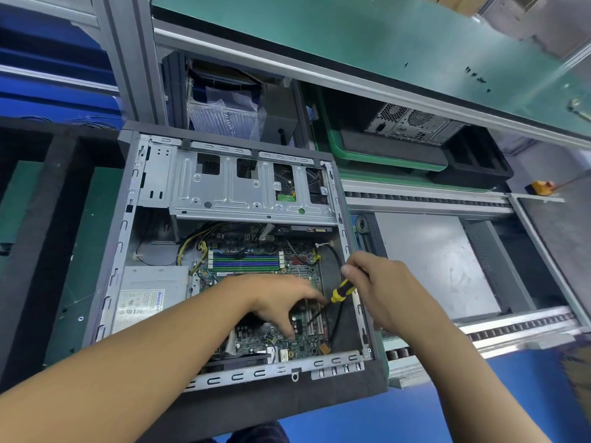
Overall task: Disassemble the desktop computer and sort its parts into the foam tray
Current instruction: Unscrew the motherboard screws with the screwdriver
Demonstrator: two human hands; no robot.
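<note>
An open desktop computer case (153,174) lies flat in front of me, its motherboard (303,345) exposed. My right hand (380,289) grips a yellow-and-black screwdriver (339,292) whose shaft slants down-left to the board near the white expansion slots (315,322). My left hand (281,302) rests on the motherboard with fingers spread, fingertips touching the board beside the screwdriver tip. Green and blue memory slots (246,261) sit above my hands. A silver power supply (150,292) fills the case's lower left. The metal drive cage (243,187) spans the top. A black foam tray (60,225) lies to the left.
A roller conveyor rail (428,199) runs along the right, with a grey panel (438,260) beside the case. Behind it a green bin (351,155) holds another computer tower (412,123). A bagged part (224,113) stands on the shelf behind the case. Blue floor shows below.
</note>
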